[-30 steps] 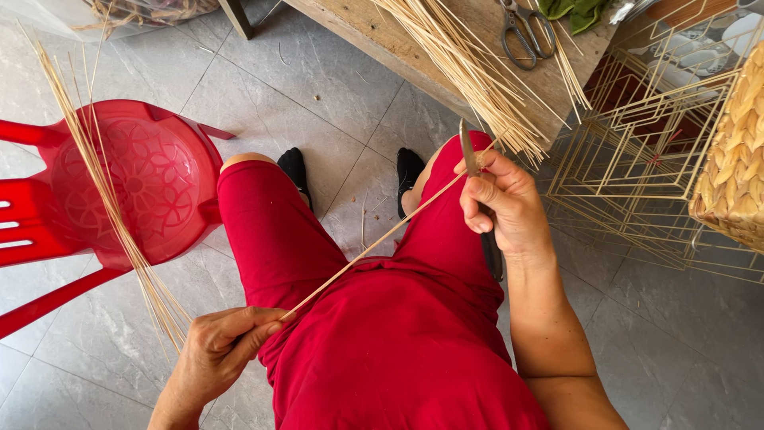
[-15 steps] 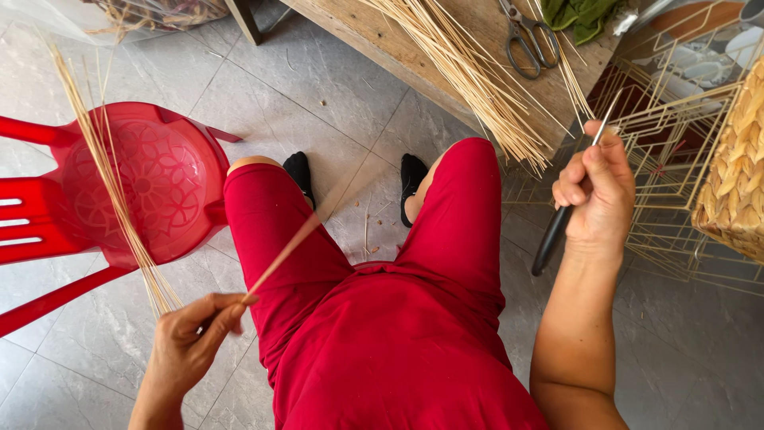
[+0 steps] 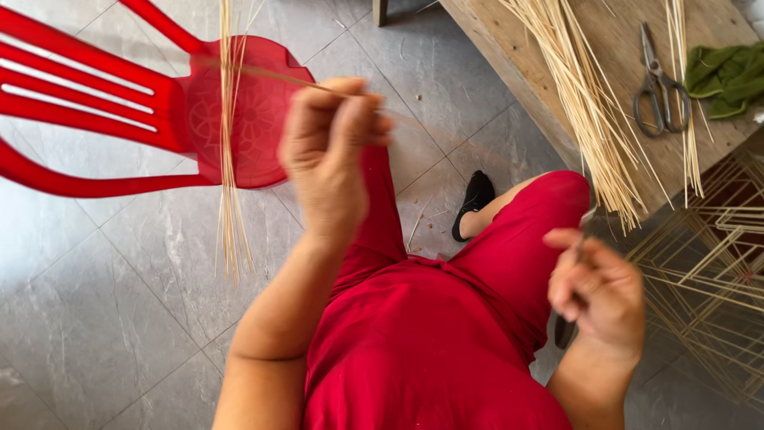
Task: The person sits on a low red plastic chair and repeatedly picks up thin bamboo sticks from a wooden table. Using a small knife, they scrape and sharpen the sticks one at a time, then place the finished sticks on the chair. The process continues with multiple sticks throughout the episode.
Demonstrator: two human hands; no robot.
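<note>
My left hand (image 3: 330, 155) is raised over my left knee, fingers pinched on a thin bamboo strip (image 3: 263, 73) that points left toward the red plastic chair (image 3: 119, 103). A bundle of bamboo strips (image 3: 229, 159) lies across the chair seat and hangs off its edge. My right hand (image 3: 597, 291) is low beside my right thigh, closed around a dark-handled knife (image 3: 567, 330), its blade hidden by the fingers. I sit in red clothing (image 3: 430, 334).
A wooden table (image 3: 613, 48) at upper right carries a pile of bamboo strips (image 3: 585, 103), metal scissors (image 3: 660, 80) and a green cloth (image 3: 728, 68). Woven bamboo frames (image 3: 708, 271) stand at right. A black shoe (image 3: 476, 199) rests on grey floor tiles (image 3: 95, 302).
My left hand lifted the strip up and toward the chair. My right hand dropped from near the table down beside my thigh with the knife. The view swung left.
</note>
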